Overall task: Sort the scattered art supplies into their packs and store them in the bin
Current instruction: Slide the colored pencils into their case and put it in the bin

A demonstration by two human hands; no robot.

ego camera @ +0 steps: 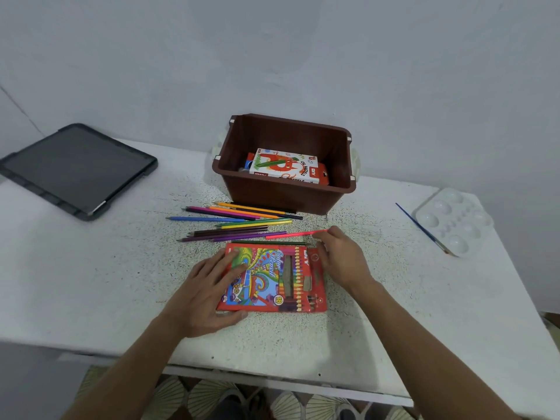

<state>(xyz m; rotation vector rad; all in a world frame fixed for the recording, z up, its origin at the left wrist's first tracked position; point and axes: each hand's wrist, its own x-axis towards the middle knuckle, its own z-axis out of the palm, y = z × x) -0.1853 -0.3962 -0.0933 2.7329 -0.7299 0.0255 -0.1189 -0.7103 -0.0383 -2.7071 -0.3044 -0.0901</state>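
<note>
Slim pink pencil (291,235) in right hand (342,259), speckled tabletop (121,283)

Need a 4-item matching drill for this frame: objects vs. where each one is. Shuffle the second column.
Things:
1. oil pastels box
2. pink pencil
3. colour pencil pack
4. paintbrush

Places:
A. under the left hand
B. beside the palette
C. inside the brown bin
D. pinched by the right hand

Pairs: 1-C, 2-D, 3-A, 4-B
</note>
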